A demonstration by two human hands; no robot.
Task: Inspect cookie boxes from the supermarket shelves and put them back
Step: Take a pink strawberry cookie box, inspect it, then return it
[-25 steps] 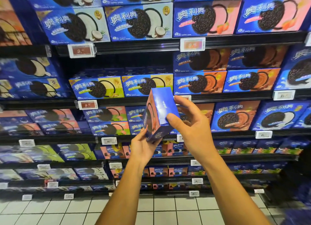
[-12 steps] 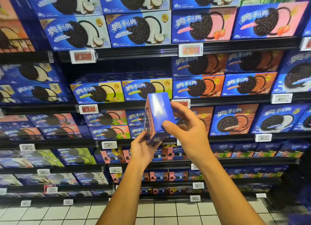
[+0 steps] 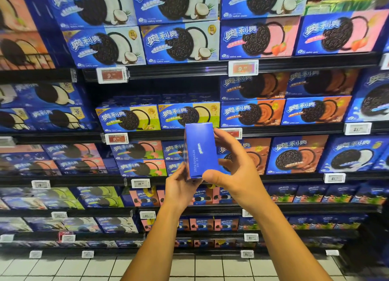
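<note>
Holding the cookie box (image 3: 200, 150) between both hands, you have turned it since a second ago: its orange printed front has swung away, and a narrow blue side with a printed date code now faces you. That suggests inspection is under way, with returning it still to do. Your left hand (image 3: 179, 189) grips its bottom corner; your right hand (image 3: 233, 171) clasps its right edge. It stands upright, long axis vertical, before the shelf (image 3: 294, 176).

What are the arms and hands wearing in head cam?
Nothing visible. Both forearms are bare up to the frame's lower edge, with no sleeves in view. The left hand and right hand show no gloves, rings, watch or bands; no markings or cables.
</note>
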